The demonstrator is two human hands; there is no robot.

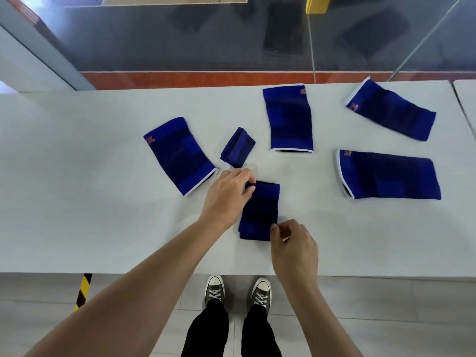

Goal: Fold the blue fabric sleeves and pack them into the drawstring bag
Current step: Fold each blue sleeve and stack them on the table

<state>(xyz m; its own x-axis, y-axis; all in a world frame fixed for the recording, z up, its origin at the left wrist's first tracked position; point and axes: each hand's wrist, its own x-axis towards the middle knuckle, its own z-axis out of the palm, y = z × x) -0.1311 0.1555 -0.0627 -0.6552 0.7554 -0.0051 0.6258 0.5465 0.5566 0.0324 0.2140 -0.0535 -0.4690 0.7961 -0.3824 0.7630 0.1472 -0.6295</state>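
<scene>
Spanning the whole view, a pale grey table (77,176) carries six blue sleeves. Biggest is the flat sleeve at far right (389,176), lying sideways w/ white-trimmed opening facing left. Above it, near the table's far right corner, a tilted flat sleeve (391,110) w/ orange logo at its upper left end. Centre-back sleeve (289,118) lies upright, white trim at its near edge. Left sleeve (177,154) is angled, trim at lower right, orange logo at upper left.

Nearest the person, a half-folded sleeve (260,211) sits between both hands. Left hand (226,197) is closed on its top left corner, fingers curled over the edge. Right hand (293,243) pinches the bottom right corner btwn thumb and fingers.

Smallest: a folded bundle (238,148), compact, lying btwn the left and centre-back sleeves, just beyond the left hand, not touching it.

Below the table edge: grey floor tiles, two dark sneakers (215,289) w/ white toe caps and laces, black trousers, and a yellow-black striped strip (83,289) at left.
</scene>
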